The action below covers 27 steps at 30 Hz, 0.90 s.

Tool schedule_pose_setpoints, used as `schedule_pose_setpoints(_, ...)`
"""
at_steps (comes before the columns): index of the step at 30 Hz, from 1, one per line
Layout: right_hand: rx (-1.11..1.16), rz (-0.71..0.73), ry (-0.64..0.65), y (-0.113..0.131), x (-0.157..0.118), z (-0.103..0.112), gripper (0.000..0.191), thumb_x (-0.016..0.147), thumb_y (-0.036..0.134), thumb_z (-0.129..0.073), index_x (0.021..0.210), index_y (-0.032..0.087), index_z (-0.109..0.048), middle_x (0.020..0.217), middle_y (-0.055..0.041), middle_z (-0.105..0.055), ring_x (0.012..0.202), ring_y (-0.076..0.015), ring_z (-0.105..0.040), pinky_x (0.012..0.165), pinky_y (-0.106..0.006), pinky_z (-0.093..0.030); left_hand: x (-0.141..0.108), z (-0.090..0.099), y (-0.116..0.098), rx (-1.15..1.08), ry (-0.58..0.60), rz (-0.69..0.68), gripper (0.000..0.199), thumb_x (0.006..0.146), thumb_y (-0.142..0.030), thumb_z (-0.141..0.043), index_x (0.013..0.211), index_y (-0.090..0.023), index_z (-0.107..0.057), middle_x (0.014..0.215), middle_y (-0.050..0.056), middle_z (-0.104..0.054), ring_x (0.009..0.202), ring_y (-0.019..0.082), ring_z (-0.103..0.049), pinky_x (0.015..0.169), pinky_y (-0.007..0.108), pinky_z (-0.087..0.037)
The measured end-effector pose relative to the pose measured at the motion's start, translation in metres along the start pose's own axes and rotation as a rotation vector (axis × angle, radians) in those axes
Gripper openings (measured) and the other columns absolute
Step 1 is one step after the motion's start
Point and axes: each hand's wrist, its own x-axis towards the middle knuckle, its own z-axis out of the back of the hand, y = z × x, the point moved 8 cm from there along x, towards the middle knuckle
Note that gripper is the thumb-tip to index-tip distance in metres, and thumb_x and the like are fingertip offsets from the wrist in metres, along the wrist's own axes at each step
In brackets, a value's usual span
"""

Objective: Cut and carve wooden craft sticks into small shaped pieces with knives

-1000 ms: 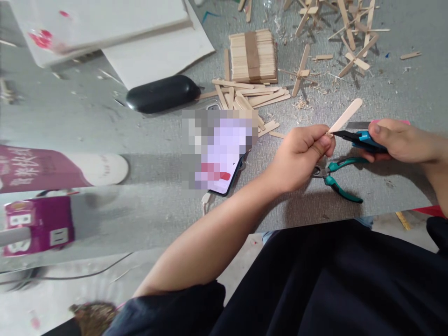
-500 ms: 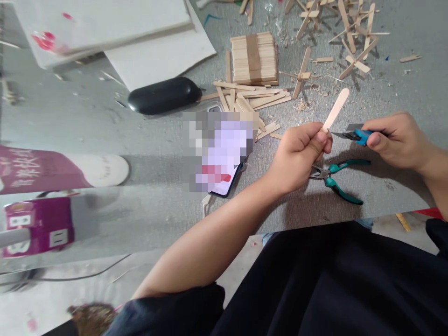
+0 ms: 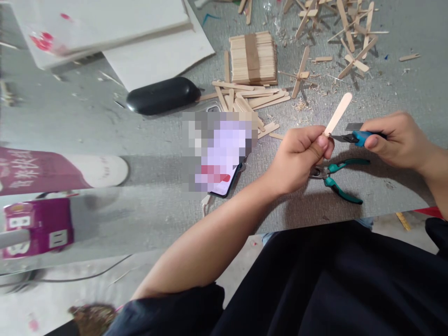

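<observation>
My left hand [image 3: 301, 156] pinches the lower end of a pale wooden craft stick [image 3: 339, 112] that slants up to the right. My right hand [image 3: 397, 139] grips a blue-handled cutter [image 3: 353, 137] whose dark tip touches the stick just above my left fingers. Green-handled pliers [image 3: 338, 177] lie on the grey table [image 3: 402, 88] under both hands.
A banded bundle of sticks [image 3: 253, 57] and loose sticks [image 3: 245, 95] lie behind a phone [image 3: 220, 156]. Glued stick crosses [image 3: 350, 32] litter the far right. A black case [image 3: 163, 94], white boards [image 3: 105, 28] and a purple box [image 3: 37, 226] sit to the left.
The stick swung more upright, then tilted back slightly. My right hand drew in toward it, and the cutter tip stays against the stick's base.
</observation>
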Motion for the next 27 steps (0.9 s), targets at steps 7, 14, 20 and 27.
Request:
schedule_pose_setpoints(7,0.05,-0.041,0.024,-0.01,-0.001,-0.009,0.084,0.099,0.099,-0.062,0.064,0.023,-0.049,0.058,0.0033,-0.04,0.055,-0.0112,-0.034,0.054,-0.036,-0.022,-0.005,-0.011,0.012,-0.153,0.068,0.154,0.066,0.101,-0.076,-0.087,0.074,-0.022,-0.058,0.054,-0.009,-0.043,0.046,0.006,-0.032,0.047,0.025,-0.023)
schedule_pose_setpoints(14,-0.139,-0.073,-0.077,-0.003,-0.002,-0.004,0.091,0.091,0.111,-0.051,0.064,0.025,-0.05,0.054,0.0017,-0.043,0.053,-0.013,-0.037,0.057,-0.038,-0.027,-0.01,-0.011,0.024,-0.237,-0.008,0.232,0.066,0.096,-0.075,-0.091,0.077,-0.023,-0.056,0.056,-0.011,-0.038,0.045,0.005,-0.027,0.043,0.02,-0.024)
schedule_pose_setpoints(20,-0.456,-0.034,-0.24,-0.002,-0.009,0.001,0.095,0.092,0.114,-0.033,0.084,0.027,-0.07,0.074,-0.0074,-0.072,0.07,-0.0233,-0.064,0.067,-0.042,-0.035,-0.013,-0.007,0.027,-0.285,-0.163,0.305,0.048,0.108,-0.044,-0.083,0.075,-0.022,-0.055,0.061,-0.01,-0.036,0.048,0.004,-0.022,0.044,0.018,-0.03)
schedule_pose_setpoints(27,-0.438,0.027,-0.352,0.003,-0.013,0.01,0.089,0.091,0.113,-0.043,0.082,0.028,-0.067,0.073,-0.0077,-0.069,0.068,-0.0239,-0.06,0.066,-0.043,-0.031,-0.012,-0.006,0.025,-0.343,-0.157,0.283,0.042,0.109,-0.038,-0.078,0.076,-0.021,-0.058,0.056,-0.011,-0.031,0.047,0.005,-0.019,0.045,0.018,-0.032)
